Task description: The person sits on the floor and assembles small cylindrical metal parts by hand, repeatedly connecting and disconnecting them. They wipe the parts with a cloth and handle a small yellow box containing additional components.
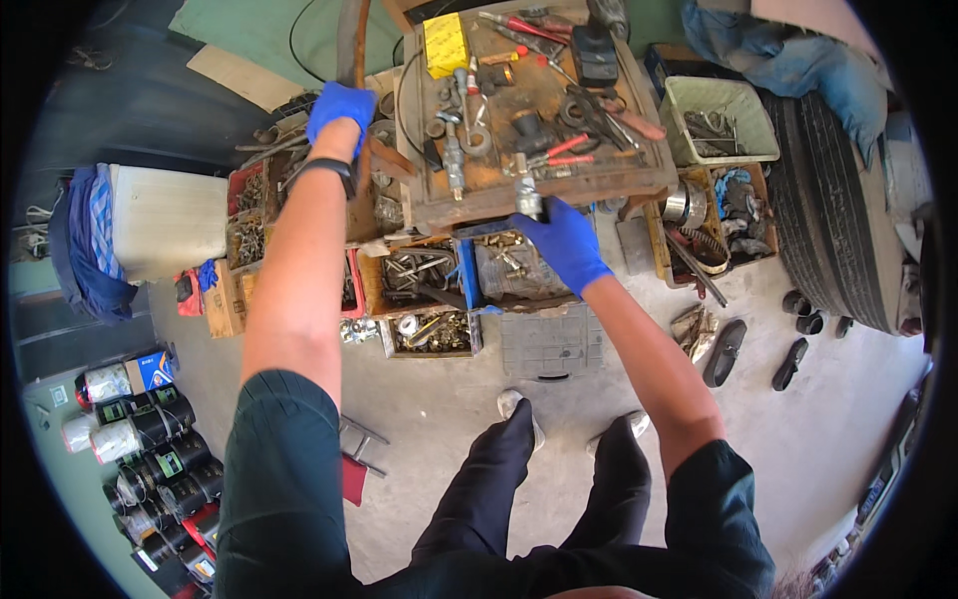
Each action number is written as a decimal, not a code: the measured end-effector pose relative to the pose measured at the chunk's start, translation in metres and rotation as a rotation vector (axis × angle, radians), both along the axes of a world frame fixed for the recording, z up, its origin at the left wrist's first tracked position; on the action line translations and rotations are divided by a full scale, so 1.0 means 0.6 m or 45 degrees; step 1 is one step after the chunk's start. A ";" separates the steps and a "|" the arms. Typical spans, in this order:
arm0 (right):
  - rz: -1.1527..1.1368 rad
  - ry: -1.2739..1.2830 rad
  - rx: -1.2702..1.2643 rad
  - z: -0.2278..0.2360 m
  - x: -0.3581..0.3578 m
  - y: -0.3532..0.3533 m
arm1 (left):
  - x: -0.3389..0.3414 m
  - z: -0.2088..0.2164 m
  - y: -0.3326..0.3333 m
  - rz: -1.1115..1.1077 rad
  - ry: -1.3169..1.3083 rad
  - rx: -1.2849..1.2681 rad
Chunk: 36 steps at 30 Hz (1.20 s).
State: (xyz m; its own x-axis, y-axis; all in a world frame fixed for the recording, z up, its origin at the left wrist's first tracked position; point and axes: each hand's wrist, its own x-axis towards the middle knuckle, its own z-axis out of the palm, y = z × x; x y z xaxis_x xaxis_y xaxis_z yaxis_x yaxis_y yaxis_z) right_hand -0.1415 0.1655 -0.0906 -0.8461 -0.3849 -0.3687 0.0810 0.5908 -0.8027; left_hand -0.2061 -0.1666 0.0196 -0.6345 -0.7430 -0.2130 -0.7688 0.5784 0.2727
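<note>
My left hand (pixel 342 115), in a blue glove, is closed around a brown, curved upright bar (pixel 352 45) at the left end of the workbench. The fingertips are hidden behind the bar and the hand. My right hand (pixel 567 245), also gloved in blue, pinches a silver cylindrical metal fitting (pixel 526 192) at the bench's front edge. The fitting points away from me. Beyond it, the worn wooden bench top (pixel 419 185) carries red-handled pliers (pixel 564 155), a metal threaded tool (pixel 453 165), a ring (pixel 478 140) and a yellow box (pixel 445 45).
Below the bench stand a blue-sided bin (pixel 467 272) and a box of small metal parts (pixel 431 334). A pale green crate (pixel 718 95) and a big tyre (pixel 823 200) are at the right. Shoes (pixel 725 352) lie on the floor; black containers (pixel 165 464) are stacked lower left.
</note>
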 end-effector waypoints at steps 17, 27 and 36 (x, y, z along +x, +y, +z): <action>0.104 0.444 0.563 -0.029 -0.215 -0.315 | -0.006 0.028 -0.004 0.124 0.025 0.028; 0.056 0.524 0.865 -0.051 -0.426 -0.526 | -0.015 0.002 -0.007 0.148 0.026 0.031; -0.132 0.124 0.301 -0.093 -0.503 -0.512 | -0.018 0.001 -0.009 0.146 0.026 0.018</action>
